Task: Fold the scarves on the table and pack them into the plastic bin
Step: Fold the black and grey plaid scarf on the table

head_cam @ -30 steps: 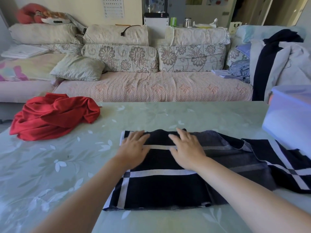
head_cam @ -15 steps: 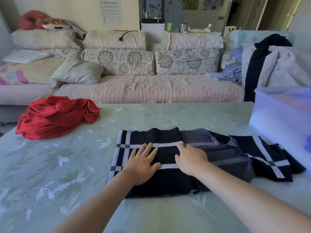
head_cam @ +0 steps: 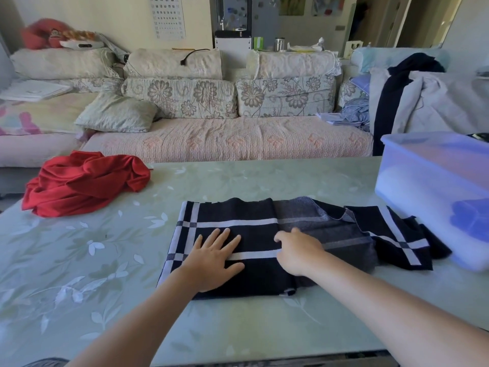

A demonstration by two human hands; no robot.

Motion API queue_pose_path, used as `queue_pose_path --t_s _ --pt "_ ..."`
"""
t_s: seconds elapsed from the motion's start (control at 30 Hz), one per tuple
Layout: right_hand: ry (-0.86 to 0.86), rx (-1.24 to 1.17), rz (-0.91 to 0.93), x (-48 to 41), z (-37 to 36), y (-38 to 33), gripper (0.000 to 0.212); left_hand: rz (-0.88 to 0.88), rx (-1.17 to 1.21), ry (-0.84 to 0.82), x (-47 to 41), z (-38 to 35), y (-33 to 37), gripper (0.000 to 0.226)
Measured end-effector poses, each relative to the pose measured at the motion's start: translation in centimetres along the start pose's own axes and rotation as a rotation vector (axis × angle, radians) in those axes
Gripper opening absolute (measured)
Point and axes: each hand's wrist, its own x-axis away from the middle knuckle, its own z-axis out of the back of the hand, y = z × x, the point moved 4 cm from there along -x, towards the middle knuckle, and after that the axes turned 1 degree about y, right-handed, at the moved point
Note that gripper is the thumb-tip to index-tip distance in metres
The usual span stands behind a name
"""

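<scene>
A black scarf with white stripes point(head_cam: 235, 214) lies partly folded on the middle of the table, its grey underside and loose end trailing right toward the bin. My left hand point(head_cam: 214, 258) presses flat on the folded part, fingers spread. My right hand point(head_cam: 300, 250) rests beside it, its bent fingertips at the edge of the top layer. A crumpled red scarf point(head_cam: 84, 181) sits at the table's far left. The clear plastic bin point(head_cam: 423, 165) stands at the right, with something blue showing through its wall.
The table point(head_cam: 251, 178) has a pale green leaf-patterned cover. Behind it runs a sofa point(head_cam: 225, 139) with cushions, and clothes are piled on a chair point(head_cam: 412, 102) at the far right. The table's near edge is just below my forearms.
Both hands have slid toward me over the scarf, from its far edge to its middle. My right fingers, flat before, are now bent at the fold edge.
</scene>
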Motion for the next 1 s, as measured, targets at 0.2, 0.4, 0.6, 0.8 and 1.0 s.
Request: queue_pose_path --t_s 0.2,0.4,0.6,0.8,1.0 --pt "0.057 0.08 0.364 0.5 -1.6 -1.4 0.06 -0.022 -0.004 0.011 -0.2 -0.5 1.5 0.085" --pt "0.12 0.184 0.367 -0.6 -1.5 -1.5 0.048 0.021 0.061 0.149 -0.5 1.4 -0.5 0.055" --pt "0.146 0.085 0.462 -3.0 -0.9 -5.3 0.045 0.161 0.063 0.1 2.7 1.9 -5.1 0.056" --pt "0.091 0.014 0.575 -5.0 -2.0 -13.1 0.043 0.199 0.144 0.155 6.2 2.3 -9.0 0.046" --pt "0.138 0.177 0.626 -10.9 -1.4 -20.1 0.047 0.189 0.164 0.204 6.7 2.5 -10.8 0.039"
